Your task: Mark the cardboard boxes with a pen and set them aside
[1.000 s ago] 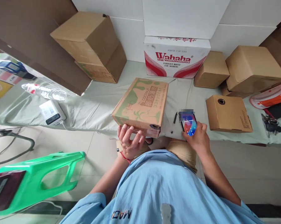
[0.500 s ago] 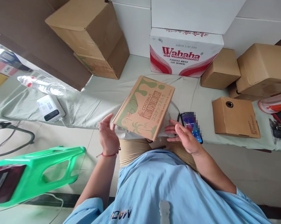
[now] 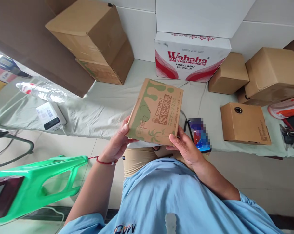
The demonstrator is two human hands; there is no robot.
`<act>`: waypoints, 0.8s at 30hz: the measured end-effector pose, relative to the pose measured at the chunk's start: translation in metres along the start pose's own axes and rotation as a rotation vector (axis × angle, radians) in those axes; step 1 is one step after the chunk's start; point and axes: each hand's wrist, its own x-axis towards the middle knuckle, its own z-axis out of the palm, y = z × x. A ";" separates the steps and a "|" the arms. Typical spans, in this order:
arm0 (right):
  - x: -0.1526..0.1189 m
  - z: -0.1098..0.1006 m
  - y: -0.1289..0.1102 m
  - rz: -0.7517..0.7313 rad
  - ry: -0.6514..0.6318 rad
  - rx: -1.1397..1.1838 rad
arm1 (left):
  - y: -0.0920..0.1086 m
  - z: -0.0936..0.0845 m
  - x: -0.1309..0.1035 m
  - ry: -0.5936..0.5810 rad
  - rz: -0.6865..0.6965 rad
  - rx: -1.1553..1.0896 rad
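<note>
A brown cardboard box (image 3: 159,112) with green splashes, palm trees and the word COCONUT lies tilted in front of me, near the table's front edge. At its lower left corner, my left hand (image 3: 119,139) is closed, thumb on the edge and fingers partly hidden beneath. My right hand (image 3: 186,148) grips the lower right corner, with the thumb on the top face and fingers curled under the side. Just right of that hand lies a phone (image 3: 198,135) with a lit screen.
At the back stands a white and red Wahaha carton (image 3: 192,58). Stacked brown boxes (image 3: 105,35) rise at the back left; a smaller box (image 3: 246,123) sits at the right. A plastic bottle (image 3: 41,92) and white power bank (image 3: 50,116) lie left. A green stool (image 3: 34,175) stands below.
Both hands were open beside the box; now they have closed on its lower corners. The box has turned slightly, and its near corner no longer points as far down.
</note>
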 end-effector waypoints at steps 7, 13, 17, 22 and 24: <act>-0.037 -0.065 0.018 -0.199 0.379 -0.529 | -0.003 0.038 -0.010 -0.051 -0.128 -0.178; -0.061 -0.106 0.065 -0.276 0.735 -1.393 | 0.030 0.083 0.013 -0.125 -0.221 -0.372; -0.057 -0.101 0.082 -0.223 0.749 -1.564 | 0.047 0.129 0.043 -0.176 -0.182 -0.333; -0.046 -0.090 0.075 -0.186 0.781 -1.523 | 0.048 0.177 0.078 -0.194 -0.257 -0.274; -0.045 -0.090 0.073 -0.186 0.772 -1.511 | 0.046 0.189 0.090 -0.180 -0.267 -0.218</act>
